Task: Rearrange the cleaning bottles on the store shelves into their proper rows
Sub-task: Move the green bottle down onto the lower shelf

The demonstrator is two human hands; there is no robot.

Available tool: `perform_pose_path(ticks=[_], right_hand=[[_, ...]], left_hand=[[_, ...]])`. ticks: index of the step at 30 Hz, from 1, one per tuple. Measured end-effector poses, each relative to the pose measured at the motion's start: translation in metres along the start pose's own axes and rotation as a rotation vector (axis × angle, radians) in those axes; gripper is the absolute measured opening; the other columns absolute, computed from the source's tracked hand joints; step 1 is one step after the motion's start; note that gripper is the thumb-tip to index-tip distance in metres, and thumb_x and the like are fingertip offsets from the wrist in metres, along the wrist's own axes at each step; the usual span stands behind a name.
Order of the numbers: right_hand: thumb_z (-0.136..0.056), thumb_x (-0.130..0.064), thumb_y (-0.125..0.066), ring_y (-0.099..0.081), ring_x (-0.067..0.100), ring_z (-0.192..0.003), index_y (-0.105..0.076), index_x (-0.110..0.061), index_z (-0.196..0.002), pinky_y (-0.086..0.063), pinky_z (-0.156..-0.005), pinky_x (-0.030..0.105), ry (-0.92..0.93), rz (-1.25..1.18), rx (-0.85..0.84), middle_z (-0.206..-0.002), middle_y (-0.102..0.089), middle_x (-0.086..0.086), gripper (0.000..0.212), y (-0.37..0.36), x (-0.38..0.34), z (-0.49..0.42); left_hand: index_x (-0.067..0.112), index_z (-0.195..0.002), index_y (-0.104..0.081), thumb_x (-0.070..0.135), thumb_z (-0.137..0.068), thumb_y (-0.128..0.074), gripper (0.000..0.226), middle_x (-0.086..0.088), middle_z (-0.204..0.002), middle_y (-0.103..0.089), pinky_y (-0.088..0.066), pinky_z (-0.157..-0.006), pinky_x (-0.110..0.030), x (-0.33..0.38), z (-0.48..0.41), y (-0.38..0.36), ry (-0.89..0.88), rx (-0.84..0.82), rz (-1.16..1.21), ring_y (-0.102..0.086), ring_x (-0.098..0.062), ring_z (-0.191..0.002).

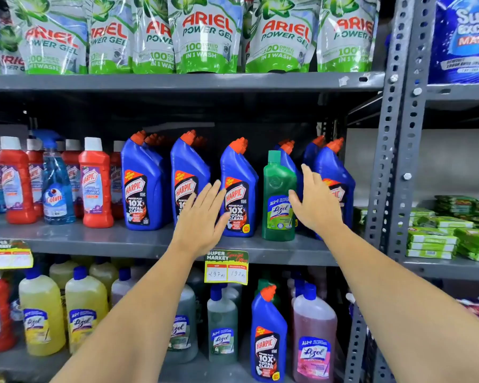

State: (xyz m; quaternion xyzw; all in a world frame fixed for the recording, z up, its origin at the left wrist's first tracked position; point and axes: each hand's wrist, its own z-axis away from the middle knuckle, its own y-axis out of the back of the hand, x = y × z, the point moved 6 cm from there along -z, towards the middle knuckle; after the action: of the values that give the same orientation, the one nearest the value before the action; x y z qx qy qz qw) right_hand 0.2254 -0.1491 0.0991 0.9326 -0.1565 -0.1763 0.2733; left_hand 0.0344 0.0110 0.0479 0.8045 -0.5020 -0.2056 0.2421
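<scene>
On the middle shelf (100,239) stands a row of blue Harpic bottles (143,186) with orange caps. A green Lizol bottle (278,200) stands among them, right of centre. My left hand (202,217) is flat and open in front of a blue Harpic bottle (239,189), holding nothing. My right hand (314,201) is open just right of the green bottle, in front of another blue bottle (340,178). On the lower shelf a single blue Harpic bottle (268,335) stands between greenish Lizol bottles (221,322) and a pink one (314,338).
Red Harpic bottles (96,183) and a blue Colin spray (56,186) fill the middle shelf's left. Yellow Lizol bottles (85,308) stand lower left. Ariel pouches (206,34) line the top shelf. A perforated grey upright (393,161) borders the right; green soap packs (437,233) lie beyond.
</scene>
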Motion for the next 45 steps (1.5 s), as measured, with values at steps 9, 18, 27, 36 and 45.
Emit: perform_pose_path(ticks=[9, 18, 27, 36, 45], right_hand=[[-0.070, -0.037, -0.084, -0.060, 0.026, -0.099, -0.034, -0.011, -0.138, -0.052, -0.062, 0.015, -0.350, -0.466, -0.215, -0.127, -0.057, 0.009, 0.088, -0.062, 0.014, 0.001], [-0.074, -0.034, -0.083, -0.059, 0.017, -0.069, -0.044, -0.006, -0.122, -0.043, -0.062, 0.019, -0.415, -0.515, -0.217, -0.120, -0.062, 0.010, 0.068, -0.072, 0.021, 0.007], [-0.072, -0.031, -0.083, -0.060, 0.013, -0.087, -0.044, -0.008, -0.129, -0.037, -0.076, 0.014, -0.259, -0.691, -0.004, -0.109, -0.059, -0.004, 0.073, -0.044, 0.023, 0.035], [-0.067, -0.016, -0.086, -0.069, 0.006, -0.093, -0.047, -0.032, -0.109, -0.056, -0.085, 0.030, -0.225, -1.057, -0.059, -0.102, -0.069, -0.010, 0.060, -0.051, 0.014, 0.141], [-0.066, -0.021, -0.087, -0.068, 0.005, -0.097, -0.049, -0.031, -0.116, -0.054, -0.092, 0.044, -0.481, -0.935, -0.372, -0.107, -0.070, -0.011, 0.064, -0.186, 0.002, 0.285]], left_hand=[[0.005, -0.140, -0.052, 0.050, -0.099, -0.024, 0.067, -0.011, -0.141, -0.055, -0.030, -0.110, -0.045, -0.023, 0.075, -0.059, 0.039, -0.214, -0.057, -0.049, -0.029, -0.131], [0.004, -0.136, -0.054, 0.048, -0.101, -0.028, 0.062, -0.012, -0.134, -0.058, -0.026, -0.109, -0.041, -0.023, 0.079, -0.065, 0.054, -0.171, -0.080, -0.049, -0.027, -0.126], [0.004, -0.142, -0.047, 0.049, -0.103, -0.027, 0.063, -0.013, -0.142, -0.052, -0.022, -0.115, -0.043, -0.022, 0.082, -0.067, 0.101, -0.180, -0.094, -0.041, -0.028, -0.134], [0.002, -0.155, -0.010, 0.041, -0.102, -0.027, 0.068, -0.015, -0.163, -0.009, -0.001, -0.121, -0.039, -0.016, 0.159, -0.093, 0.300, -0.101, -0.055, 0.002, -0.026, -0.151], [0.010, -0.153, -0.033, 0.048, -0.105, -0.018, 0.063, -0.007, -0.161, -0.024, -0.016, -0.114, -0.040, -0.017, 0.338, -0.195, 0.281, -0.576, 0.047, -0.025, -0.024, -0.147]])
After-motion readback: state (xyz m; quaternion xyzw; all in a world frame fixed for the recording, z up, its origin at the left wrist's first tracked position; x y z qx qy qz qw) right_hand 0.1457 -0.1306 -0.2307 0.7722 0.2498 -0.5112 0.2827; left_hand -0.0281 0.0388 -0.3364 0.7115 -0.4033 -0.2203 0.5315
